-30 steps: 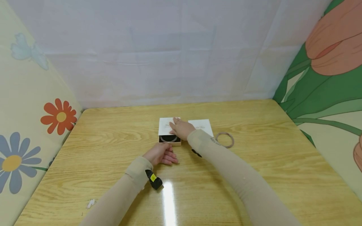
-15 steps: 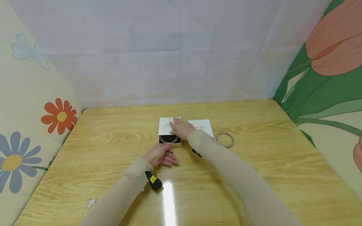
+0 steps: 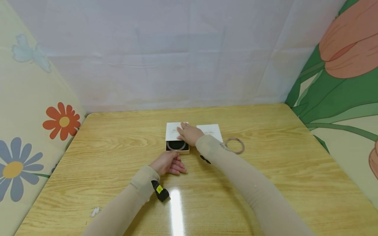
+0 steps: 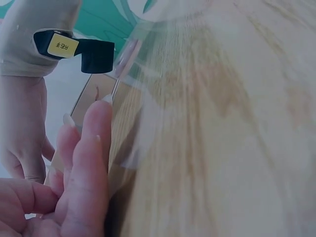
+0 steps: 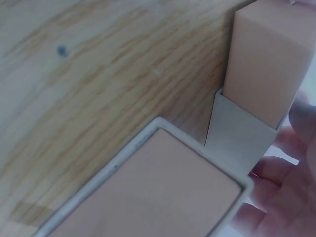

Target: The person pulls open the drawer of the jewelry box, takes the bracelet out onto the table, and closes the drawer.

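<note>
We are at the small box (image 3: 177, 147) in the middle of the wooden table (image 3: 265, 183), and the step in hand looks to us like sliding its white lid (image 3: 173, 131) over the tray. Our right hand (image 3: 190, 134) lies on the lid with the fingers fairly straight, pressing down on it rather than curling round it. The lid covers only the far part of the box — the near part is uncovered, and a pale bangle (image 3: 176, 145) lies inside on the dark lining.

Our left hand (image 3: 169, 163) rests on the table just in front of the box; its fingers (image 4: 94, 148) are loosely curled, reaching toward the box's near wall and holding nothing.

Just to the right of the box lies a second white square (image 3: 210, 131), touching it or nearly so, and beyond that a second bangle (image 3: 235, 145) lies flat on the table, apart from both hands.

The next move, as we judge it, calls for an even push or pull on the lid — with the left hand bracing the near wall so that the light box does not skid across the smooth tabletop.
</note>
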A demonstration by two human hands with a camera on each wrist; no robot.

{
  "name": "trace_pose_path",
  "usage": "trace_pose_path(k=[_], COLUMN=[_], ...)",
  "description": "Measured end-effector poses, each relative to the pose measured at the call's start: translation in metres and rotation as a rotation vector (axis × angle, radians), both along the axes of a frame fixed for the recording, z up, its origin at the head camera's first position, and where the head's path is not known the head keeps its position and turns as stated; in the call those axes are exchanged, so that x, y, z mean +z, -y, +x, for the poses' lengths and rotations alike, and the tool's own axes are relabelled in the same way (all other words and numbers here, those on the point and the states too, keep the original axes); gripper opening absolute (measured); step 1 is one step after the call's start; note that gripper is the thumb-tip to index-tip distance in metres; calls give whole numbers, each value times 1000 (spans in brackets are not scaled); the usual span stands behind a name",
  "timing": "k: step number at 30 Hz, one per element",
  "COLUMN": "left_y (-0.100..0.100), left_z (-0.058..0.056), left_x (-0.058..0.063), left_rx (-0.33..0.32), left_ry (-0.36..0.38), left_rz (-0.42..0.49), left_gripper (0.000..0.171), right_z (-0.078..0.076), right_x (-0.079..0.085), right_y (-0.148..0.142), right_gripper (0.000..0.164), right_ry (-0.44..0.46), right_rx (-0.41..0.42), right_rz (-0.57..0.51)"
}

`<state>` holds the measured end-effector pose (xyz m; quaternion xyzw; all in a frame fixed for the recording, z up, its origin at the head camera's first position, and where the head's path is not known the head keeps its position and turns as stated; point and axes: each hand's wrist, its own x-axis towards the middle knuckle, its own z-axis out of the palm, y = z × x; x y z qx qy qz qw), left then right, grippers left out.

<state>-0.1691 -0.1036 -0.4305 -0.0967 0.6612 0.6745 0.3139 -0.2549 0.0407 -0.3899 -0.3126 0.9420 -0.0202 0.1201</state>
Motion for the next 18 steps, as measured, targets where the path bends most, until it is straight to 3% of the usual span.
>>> trace_pose_path(k=[18], left_y=[-1], left_z=[6], left_x=[-3], left_rx=[-6], left_ry=[-6], left_rz=[3], left_gripper=[23], right_z=[0], right_x=[0], right_y=[0], right_gripper=[56], right_ry=[28], right_rx=[-18], right_rz=[2])
